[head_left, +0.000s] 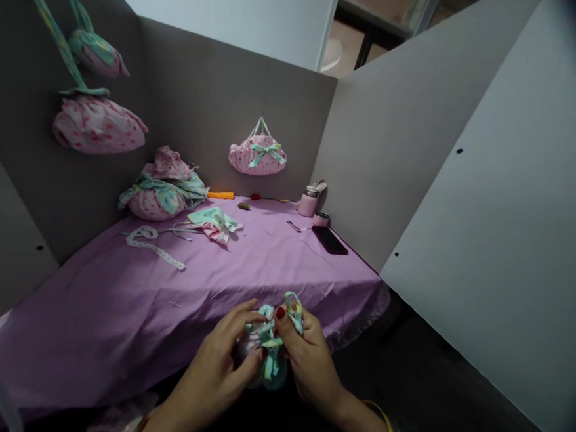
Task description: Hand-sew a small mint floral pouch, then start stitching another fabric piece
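Observation:
Both my hands are together at the near edge of the purple-covered table (126,306). Between them is a small bundle of pink and mint patterned fabric (269,349) with a mint strap or bow. My left hand (220,372) cups the bundle from the left with its fingers curled round it. My right hand (305,356) pinches the mint fabric at the top between thumb and fingers. Most of the bundle is hidden by my fingers.
On the table lie a fabric pouch pile (162,188), a loose fabric piece (214,222), a measuring tape (154,245), a black phone (329,239), a pink bottle (309,201) and an orange tool (221,195). Finished pouches (258,153) hang on the grey partition walls (409,115).

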Demonstrator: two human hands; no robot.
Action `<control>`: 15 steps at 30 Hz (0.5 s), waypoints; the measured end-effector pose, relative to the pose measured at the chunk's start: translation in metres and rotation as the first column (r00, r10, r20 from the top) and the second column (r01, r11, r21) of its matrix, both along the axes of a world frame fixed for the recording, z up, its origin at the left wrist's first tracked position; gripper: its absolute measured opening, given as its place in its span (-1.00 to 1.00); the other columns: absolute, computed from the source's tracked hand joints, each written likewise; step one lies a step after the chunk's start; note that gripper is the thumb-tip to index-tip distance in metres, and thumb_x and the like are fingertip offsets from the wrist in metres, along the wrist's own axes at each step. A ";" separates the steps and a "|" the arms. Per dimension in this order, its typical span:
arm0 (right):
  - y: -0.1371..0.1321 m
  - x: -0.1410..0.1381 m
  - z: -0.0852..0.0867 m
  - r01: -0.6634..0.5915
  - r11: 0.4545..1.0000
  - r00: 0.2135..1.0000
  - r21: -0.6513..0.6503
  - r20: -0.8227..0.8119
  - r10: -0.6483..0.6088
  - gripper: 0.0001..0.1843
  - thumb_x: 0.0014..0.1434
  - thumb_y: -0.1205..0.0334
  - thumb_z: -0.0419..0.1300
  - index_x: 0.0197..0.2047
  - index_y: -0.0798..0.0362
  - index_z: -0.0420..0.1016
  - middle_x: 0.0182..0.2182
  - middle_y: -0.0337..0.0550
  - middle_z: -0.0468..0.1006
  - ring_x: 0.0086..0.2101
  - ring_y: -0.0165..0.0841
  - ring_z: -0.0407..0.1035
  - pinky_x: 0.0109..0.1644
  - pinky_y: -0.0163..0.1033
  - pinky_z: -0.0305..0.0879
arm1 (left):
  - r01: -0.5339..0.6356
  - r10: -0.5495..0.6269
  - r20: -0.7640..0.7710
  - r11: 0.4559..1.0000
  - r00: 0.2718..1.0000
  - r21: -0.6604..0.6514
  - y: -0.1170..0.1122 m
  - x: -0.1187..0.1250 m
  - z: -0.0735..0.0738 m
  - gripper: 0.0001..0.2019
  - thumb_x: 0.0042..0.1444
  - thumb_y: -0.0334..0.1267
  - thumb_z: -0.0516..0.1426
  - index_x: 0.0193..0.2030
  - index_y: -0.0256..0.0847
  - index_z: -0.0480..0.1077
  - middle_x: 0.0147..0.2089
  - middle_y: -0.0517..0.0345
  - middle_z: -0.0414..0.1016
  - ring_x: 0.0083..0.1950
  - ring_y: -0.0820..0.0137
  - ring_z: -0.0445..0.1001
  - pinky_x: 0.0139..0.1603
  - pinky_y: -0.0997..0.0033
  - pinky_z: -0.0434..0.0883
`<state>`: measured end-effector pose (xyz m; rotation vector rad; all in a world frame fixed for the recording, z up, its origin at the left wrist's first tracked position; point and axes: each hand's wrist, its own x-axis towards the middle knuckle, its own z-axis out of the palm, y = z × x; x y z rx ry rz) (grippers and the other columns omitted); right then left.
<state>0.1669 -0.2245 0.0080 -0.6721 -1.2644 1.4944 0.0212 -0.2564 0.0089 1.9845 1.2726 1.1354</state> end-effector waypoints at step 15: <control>0.003 0.009 0.010 0.015 0.991 0.982 -0.131 -0.184 -0.039 -0.58 0.04 -0.12 0.25 -0.41 0.06 0.26 -0.57 -0.40 0.10 -0.59 -0.55 -0.08 -0.57 -0.46 -0.10 | -0.183 0.185 0.259 0.983 0.948 -0.032 -0.006 -0.003 -0.014 -0.87 0.23 -0.22 0.02 -0.23 -0.06 0.39 -0.35 0.20 0.48 -0.33 0.31 0.44 -0.32 0.42 0.38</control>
